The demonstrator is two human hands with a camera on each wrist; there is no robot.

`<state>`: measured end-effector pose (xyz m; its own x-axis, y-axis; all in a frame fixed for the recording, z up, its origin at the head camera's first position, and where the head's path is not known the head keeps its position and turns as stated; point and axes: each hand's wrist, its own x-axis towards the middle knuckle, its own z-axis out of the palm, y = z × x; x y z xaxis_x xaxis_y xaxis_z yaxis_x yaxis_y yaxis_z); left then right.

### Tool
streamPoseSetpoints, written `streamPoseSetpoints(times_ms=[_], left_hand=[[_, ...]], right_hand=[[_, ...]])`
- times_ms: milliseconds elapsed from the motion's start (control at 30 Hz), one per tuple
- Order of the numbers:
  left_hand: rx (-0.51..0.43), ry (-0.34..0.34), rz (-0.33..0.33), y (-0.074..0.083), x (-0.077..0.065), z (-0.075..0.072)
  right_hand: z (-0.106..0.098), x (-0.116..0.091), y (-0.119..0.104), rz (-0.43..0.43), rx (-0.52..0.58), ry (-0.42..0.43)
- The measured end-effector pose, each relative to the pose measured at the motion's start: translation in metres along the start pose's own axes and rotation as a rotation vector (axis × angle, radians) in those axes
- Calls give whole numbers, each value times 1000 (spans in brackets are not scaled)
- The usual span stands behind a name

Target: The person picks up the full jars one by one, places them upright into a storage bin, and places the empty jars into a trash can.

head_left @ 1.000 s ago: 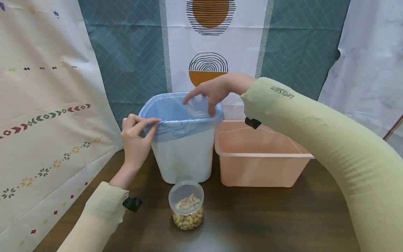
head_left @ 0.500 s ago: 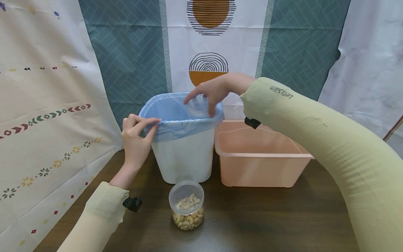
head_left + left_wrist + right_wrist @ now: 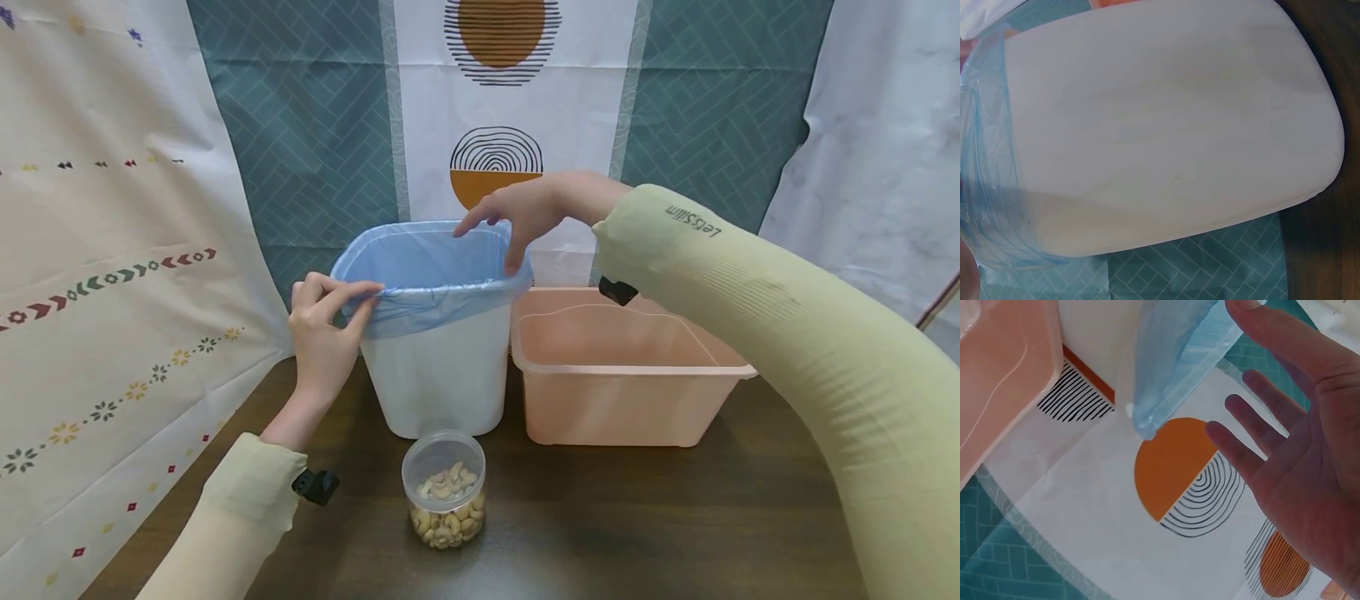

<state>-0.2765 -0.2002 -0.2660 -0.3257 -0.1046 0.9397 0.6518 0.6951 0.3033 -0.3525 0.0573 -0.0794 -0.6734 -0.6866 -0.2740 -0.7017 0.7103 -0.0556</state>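
A white waste bin (image 3: 435, 375) lined with a blue plastic bag (image 3: 408, 254) stands on the table. At its front left rim my left hand (image 3: 324, 329) pinches the folded-over edge of the bag between thumb and fingers. Above the bin's right side is my right hand (image 3: 525, 208), fingers spread and holding nothing; the right wrist view shows its palm (image 3: 1310, 462) bare. The bottom of the bin is out of sight. In front of the bin sits a clear plastic jar (image 3: 444, 492) partly filled with cashews (image 3: 446, 521).
A peach plastic tub (image 3: 615, 408) stands right of the bin, close beside it. Behind both hangs a patterned cloth (image 3: 300, 108), and a white printed cloth (image 3: 112, 208) lines the left side. Dark wood table (image 3: 600, 517) extends in front.
My right hand has let go of a clear round plastic item over the bin, and that item is no longer visible. The hand has shifted slightly right; the left hand stays put.
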Motion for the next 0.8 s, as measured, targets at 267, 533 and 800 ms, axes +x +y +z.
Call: streamPoseSetpoints(times_ms=[267, 533, 800], left_hand=[[-23, 48, 6, 1, 0, 3], [-16, 39, 5, -1, 0, 2], [-10, 38, 16, 1, 0, 2]], right_hand=[[8, -10, 17, -4, 75, 61], [17, -18, 33, -42, 154, 137], [36, -34, 57, -93, 233, 309]])
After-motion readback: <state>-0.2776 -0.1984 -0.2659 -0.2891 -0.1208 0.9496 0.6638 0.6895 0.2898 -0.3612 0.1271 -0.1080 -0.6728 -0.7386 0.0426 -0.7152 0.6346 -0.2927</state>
